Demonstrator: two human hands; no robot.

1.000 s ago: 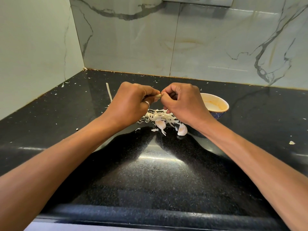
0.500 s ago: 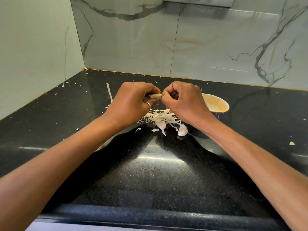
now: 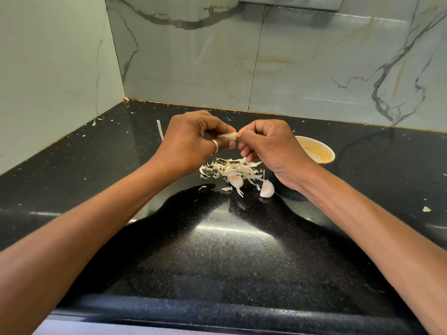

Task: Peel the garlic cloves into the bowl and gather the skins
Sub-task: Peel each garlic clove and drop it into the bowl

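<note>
Above the black counter (image 3: 229,257), left hand (image 3: 188,143) pinches a garlic clove (image 3: 228,136); right hand (image 3: 268,146) pinches its other end. Below them, skin pile (image 3: 229,169) on the counter, two unpeeled cloves (image 3: 235,181) (image 3: 267,188) at its near edge. Bowl (image 3: 316,151) just behind right hand. Marble wall (image 3: 290,64) at back.
</note>
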